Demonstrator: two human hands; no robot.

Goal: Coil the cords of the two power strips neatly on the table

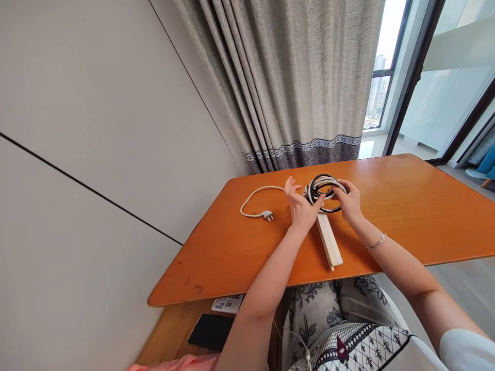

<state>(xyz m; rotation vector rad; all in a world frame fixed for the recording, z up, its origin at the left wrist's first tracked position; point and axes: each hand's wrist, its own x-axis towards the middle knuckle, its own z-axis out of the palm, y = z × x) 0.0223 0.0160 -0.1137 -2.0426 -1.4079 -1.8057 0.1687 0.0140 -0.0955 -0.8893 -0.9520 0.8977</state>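
Note:
A looped bundle of black and white cable point(325, 179) is held up over the table between my two hands. My right hand point(348, 200) pinches the right side of the loops between thumb and fingers. On the left side, my left hand point(303, 206) has its thumb over the loops, while its other fingers stretch upward. A white power strip point(329, 241) lies on the table below the bundle, its far end hidden by the hands and cable. From behind my left hand, a white cord runs left to a plug point(266, 215) with its prongs showing.
The orange-brown wooden table point(406, 206) has its near edge at my lap. Under it, a dark flat object point(211, 331) and a printed white item point(227, 304) rest on a lower wooden surface. A grey curtain point(309, 77) hangs behind; a pale panelled wall point(96, 129) stands left.

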